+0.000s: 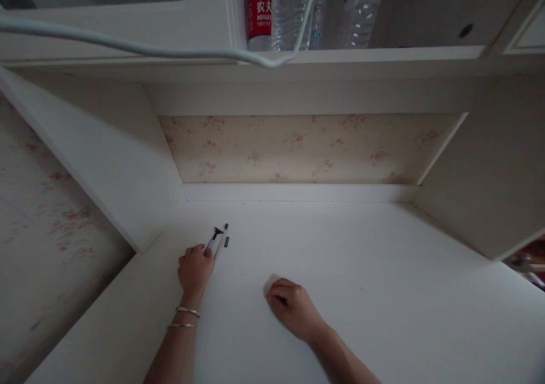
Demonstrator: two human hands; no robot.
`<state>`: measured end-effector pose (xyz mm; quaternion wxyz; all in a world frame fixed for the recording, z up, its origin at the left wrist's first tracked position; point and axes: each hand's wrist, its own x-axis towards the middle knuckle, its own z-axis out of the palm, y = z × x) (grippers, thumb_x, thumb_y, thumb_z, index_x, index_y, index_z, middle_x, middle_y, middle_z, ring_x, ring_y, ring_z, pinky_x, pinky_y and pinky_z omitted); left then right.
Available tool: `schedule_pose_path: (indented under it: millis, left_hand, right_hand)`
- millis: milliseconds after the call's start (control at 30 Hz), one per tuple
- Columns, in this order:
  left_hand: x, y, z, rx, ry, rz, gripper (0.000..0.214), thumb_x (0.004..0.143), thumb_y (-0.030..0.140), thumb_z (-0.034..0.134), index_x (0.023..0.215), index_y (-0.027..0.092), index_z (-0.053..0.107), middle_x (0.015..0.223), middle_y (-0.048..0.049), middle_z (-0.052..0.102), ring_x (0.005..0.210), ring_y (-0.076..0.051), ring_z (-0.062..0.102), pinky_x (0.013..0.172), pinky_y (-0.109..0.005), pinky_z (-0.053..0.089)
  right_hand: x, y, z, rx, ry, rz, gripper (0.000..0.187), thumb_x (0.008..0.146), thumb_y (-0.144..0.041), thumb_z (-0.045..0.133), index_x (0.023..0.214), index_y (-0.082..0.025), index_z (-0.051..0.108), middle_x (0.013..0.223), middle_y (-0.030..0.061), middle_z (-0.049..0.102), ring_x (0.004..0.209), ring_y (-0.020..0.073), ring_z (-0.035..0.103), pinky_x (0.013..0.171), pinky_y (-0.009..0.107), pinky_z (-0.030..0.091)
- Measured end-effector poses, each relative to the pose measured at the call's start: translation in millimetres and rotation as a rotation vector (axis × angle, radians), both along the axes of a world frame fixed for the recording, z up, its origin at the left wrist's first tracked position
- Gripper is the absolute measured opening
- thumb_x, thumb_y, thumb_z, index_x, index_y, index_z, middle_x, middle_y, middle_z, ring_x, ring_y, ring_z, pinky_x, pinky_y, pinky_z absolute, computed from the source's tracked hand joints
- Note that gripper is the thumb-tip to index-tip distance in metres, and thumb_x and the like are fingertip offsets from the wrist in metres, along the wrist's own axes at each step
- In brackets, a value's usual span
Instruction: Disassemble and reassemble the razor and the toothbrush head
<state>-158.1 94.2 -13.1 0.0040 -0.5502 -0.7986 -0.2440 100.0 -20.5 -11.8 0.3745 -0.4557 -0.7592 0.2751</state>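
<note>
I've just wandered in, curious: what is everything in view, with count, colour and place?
Razor-like tool: one, black and pale, at left
Slim rod: one, pale, dark-tipped, beside tool
Small piece: one, dark green, beside rod
Desk: one, white, below
Bottles: about four, clear, some red-labelled, in cabinet
Cabinet: one, white, above desk
Cable: one, white, before cabinet
Side panels: two, white, flanking desk
Wallpaper: one pattern, cream and pink, behind desk
Unclear items: uncounted, reddish, right edge
Bracelets: two, silvery, left wrist
Left hand: one, bare, around razor-like tool
Right hand: one, bare, curled, on desk
</note>
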Motion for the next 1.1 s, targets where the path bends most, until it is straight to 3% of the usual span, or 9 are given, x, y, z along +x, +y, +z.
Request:
schedule_pose_path:
  millis: [167, 367, 500, 600, 633, 767, 900, 1000, 1100]
  left_hand:
    - [-1, -2, -1.0, -0.046, 0.009, -0.024, 0.032, 0.082, 0.027, 0.043, 0.097, 0.014, 0.067, 0.099, -0.0177, 0.064, 0.087, -0.032, 0.059, 0.073, -0.041, 0.044]
    - [-1, 3, 3.5, 0.028, -0.073, -0.023, 0.033, 0.083, 0.018, 0.039, 0.100, 0.004, 0.063, 0.093, -0.0220, 0.064, 0.095, -0.033, 0.057, 0.085, -0.045, 0.039]
    - [14, 1, 13.2, 0.138, -0.206, -0.146, 0.036, 0.087, 0.025, 0.035, 0.106, 0.007, 0.060, 0.102, -0.0190, 0.063, 0.101, -0.029, 0.056, 0.088, -0.040, 0.040]
    - [40, -13, 16.4, 0.177, -0.333, -0.291, 0.040, 0.090, 0.036, 0.033, 0.109, 0.012, 0.058, 0.102, -0.0124, 0.064, 0.092, -0.023, 0.059, 0.081, -0.032, 0.045]
    - [50, -20, 16.2, 0.174, -0.401, -0.347, 0.042, 0.090, 0.040, 0.032, 0.111, 0.013, 0.058, 0.102, -0.0102, 0.065, 0.090, -0.021, 0.060, 0.077, -0.029, 0.046]
    - [93, -49, 13.4, -0.041, -1.053, -0.549, 0.046, 0.082, 0.052, 0.049, 0.108, 0.016, 0.060, 0.085, -0.0040, 0.062, 0.071, -0.016, 0.053, 0.064, -0.025, 0.042]
    - [123, -72, 15.2, -0.255, -1.447, -0.746, 0.037, 0.082, 0.047, 0.055, 0.099, 0.015, 0.063, 0.083, -0.0037, 0.058, 0.071, -0.013, 0.047, 0.064, -0.025, 0.038]
    - [133, -82, 16.4, -0.369, -1.589, -0.819, 0.031, 0.084, 0.042, 0.055, 0.097, 0.016, 0.063, 0.086, -0.0044, 0.057, 0.074, -0.014, 0.045, 0.065, -0.025, 0.035]
    - [135, -86, 14.0, -0.418, -1.590, -0.845, 0.029, 0.084, 0.042, 0.055, 0.091, 0.015, 0.064, 0.079, -0.0024, 0.054, 0.070, -0.013, 0.041, 0.064, -0.026, 0.033]
  right_hand:
    - [0, 0, -1.7, -0.013, -0.001, -0.007, 0.023, 0.084, -0.009, 0.050, 0.070, -0.020, 0.065, 0.078, 0.0008, 0.064, 0.074, 0.0123, 0.058, 0.067, 0.020, 0.042]
    - [1, -1, -0.3, -0.021, 0.022, -0.005, 0.023, 0.085, -0.012, 0.050, 0.071, -0.020, 0.067, 0.077, 0.0010, 0.063, 0.073, 0.0124, 0.058, 0.066, 0.021, 0.041]
    - [-1, -1, -2.1, -0.047, 0.096, -0.018, 0.023, 0.087, -0.018, 0.051, 0.073, -0.020, 0.070, 0.078, 0.0023, 0.063, 0.071, 0.0129, 0.057, 0.062, 0.022, 0.041]
    - [-2, 2, -6.9, -0.081, 0.203, -0.058, 0.023, 0.087, -0.025, 0.053, 0.074, -0.019, 0.071, 0.078, 0.0037, 0.063, 0.069, 0.0136, 0.056, 0.058, 0.023, 0.040]
    - [-2, 4, -8.7, -0.100, 0.252, -0.077, 0.022, 0.086, -0.028, 0.054, 0.074, -0.019, 0.071, 0.078, 0.0038, 0.063, 0.068, 0.0139, 0.056, 0.058, 0.023, 0.040]
    - [1, 12, -11.2, -0.342, 0.574, -0.174, 0.023, 0.082, -0.039, 0.061, 0.080, -0.018, 0.070, 0.068, 0.0020, 0.060, 0.059, 0.0125, 0.051, 0.053, 0.024, 0.039]
    - [7, 15, -1.5, -0.494, 0.960, -0.205, 0.027, 0.082, -0.042, 0.061, 0.093, -0.018, 0.069, 0.087, 0.0060, 0.065, 0.076, 0.0160, 0.057, 0.061, 0.025, 0.044]
    - [12, 15, 5.6, -0.530, 1.136, -0.118, 0.034, 0.088, -0.045, 0.051, 0.101, -0.018, 0.067, 0.100, 0.0093, 0.065, 0.094, 0.0210, 0.057, 0.075, 0.032, 0.046]
    - [14, 14, 7.1, -0.577, 1.226, -0.080, 0.040, 0.089, -0.050, 0.046, 0.103, -0.018, 0.067, 0.100, 0.0094, 0.065, 0.093, 0.0217, 0.058, 0.080, 0.035, 0.046]
